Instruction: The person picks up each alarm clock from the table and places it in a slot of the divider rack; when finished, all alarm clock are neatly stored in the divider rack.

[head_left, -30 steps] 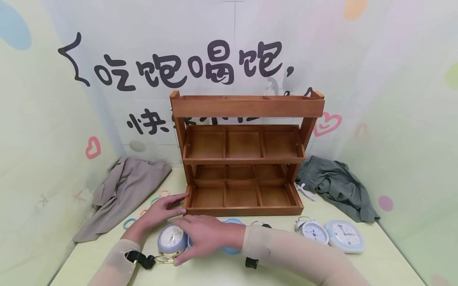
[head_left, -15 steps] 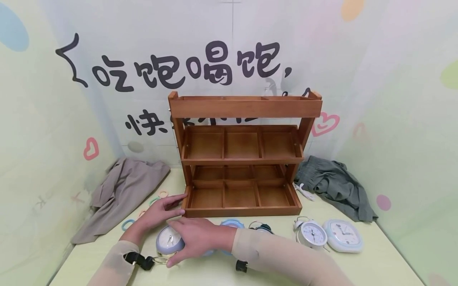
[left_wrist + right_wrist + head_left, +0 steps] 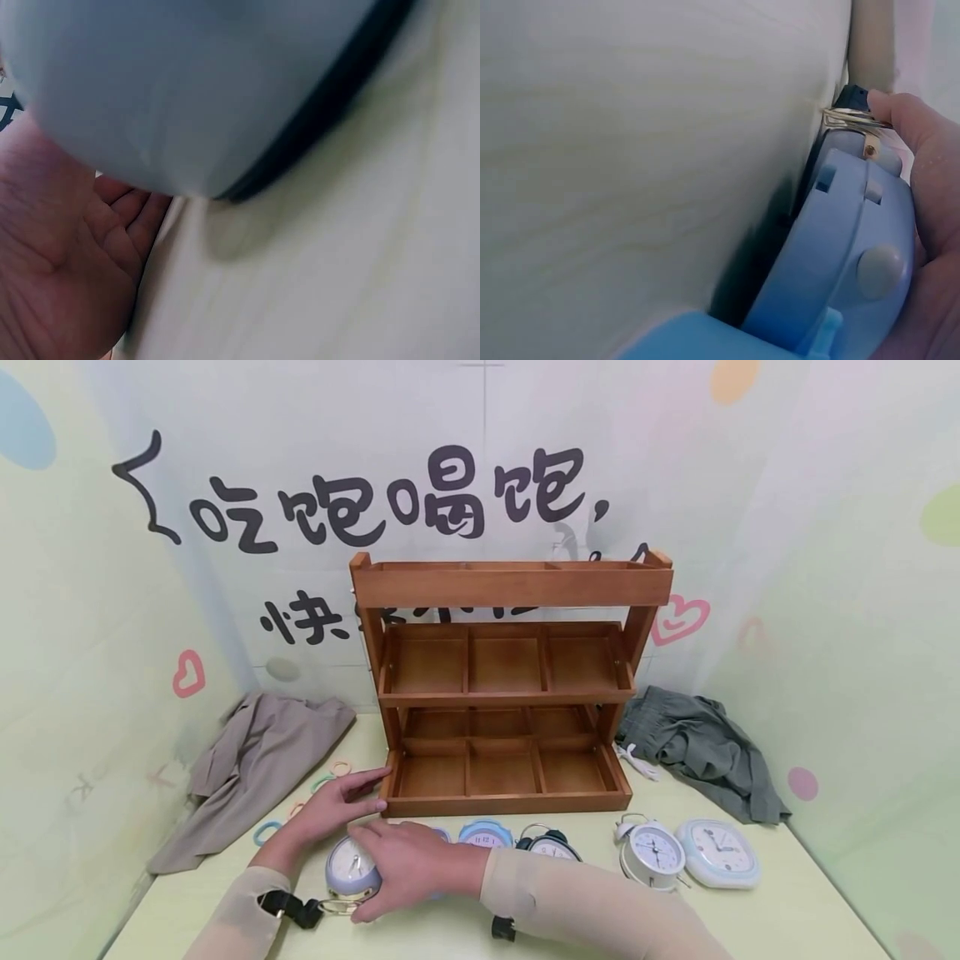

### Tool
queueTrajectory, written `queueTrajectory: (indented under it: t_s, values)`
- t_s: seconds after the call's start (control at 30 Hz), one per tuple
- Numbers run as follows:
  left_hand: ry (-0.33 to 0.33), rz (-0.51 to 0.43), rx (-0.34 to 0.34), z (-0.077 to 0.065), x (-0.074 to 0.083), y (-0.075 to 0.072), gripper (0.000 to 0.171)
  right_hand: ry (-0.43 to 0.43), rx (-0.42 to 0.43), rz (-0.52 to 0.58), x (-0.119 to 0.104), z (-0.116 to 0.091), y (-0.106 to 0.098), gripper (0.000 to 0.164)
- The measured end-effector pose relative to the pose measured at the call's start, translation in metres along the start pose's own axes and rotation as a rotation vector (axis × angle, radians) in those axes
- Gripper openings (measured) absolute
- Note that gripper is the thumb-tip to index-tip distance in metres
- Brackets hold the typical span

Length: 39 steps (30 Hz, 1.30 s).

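Observation:
A lavender alarm clock with a gold handle lies face up on the table. My right hand reaches over its right side, fingertips at its upper rim and thumb at the handle end. In the right wrist view, the thumb is right by the gold wire handle, and a blue clock lies close to the palm. My left hand rests its fingertips and thumb against the lower left side of the wooden three-tier rack. A pale rounded clock body fills the left wrist view, blurred.
Right of the hand lie a blue alarm clock and a dark green one, partly behind the sleeve. A white alarm clock and a squarish pale-blue clock are farther right. Cloths flank the rack.
My right hand has shifted left and closer over the lavender clock, covering more of it. The blue and dark green clocks show more. The left hand stays on the rack.

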<state>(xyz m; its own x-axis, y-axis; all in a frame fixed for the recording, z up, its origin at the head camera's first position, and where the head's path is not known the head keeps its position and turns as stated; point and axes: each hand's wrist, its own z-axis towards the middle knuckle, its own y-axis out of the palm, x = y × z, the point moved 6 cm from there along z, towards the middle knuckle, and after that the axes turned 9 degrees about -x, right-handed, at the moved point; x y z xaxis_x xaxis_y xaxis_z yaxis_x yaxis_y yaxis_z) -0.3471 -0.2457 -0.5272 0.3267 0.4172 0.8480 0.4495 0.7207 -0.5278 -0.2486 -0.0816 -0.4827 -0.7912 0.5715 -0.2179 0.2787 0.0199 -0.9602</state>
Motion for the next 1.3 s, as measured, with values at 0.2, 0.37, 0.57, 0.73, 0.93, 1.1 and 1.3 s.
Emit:
queueTrajectory:
  t_s: [0.2,0.37,0.57,0.73,0.93,1.1,1.3]
  values:
    - [0.012,0.015,0.003,0.000,0.000,-0.001,0.061,-0.027,0.040,-0.021,-0.003,-0.001,0.001,0.103]
    - [0.023,0.025,0.007,0.000,0.000,-0.001,0.060,-0.049,0.081,-0.086,-0.007,-0.002,0.001,0.098]
    - [0.016,0.020,0.008,0.000,0.001,0.000,0.061,-0.061,0.111,-0.170,-0.013,-0.005,-0.001,0.096]
    - [0.010,0.020,0.009,-0.001,0.002,0.001,0.061,-0.059,0.132,-0.175,-0.016,-0.009,-0.006,0.096]
    - [0.000,0.031,0.010,-0.001,0.002,0.000,0.062,-0.069,0.163,-0.144,-0.018,-0.022,-0.017,0.095]
    - [0.000,0.031,0.014,-0.001,0.001,-0.001,0.062,-0.090,0.184,-0.054,-0.017,-0.036,-0.030,0.093]
    - [0.034,0.031,0.014,0.000,0.000,0.000,0.058,-0.093,0.227,0.043,-0.001,-0.060,-0.043,0.096]
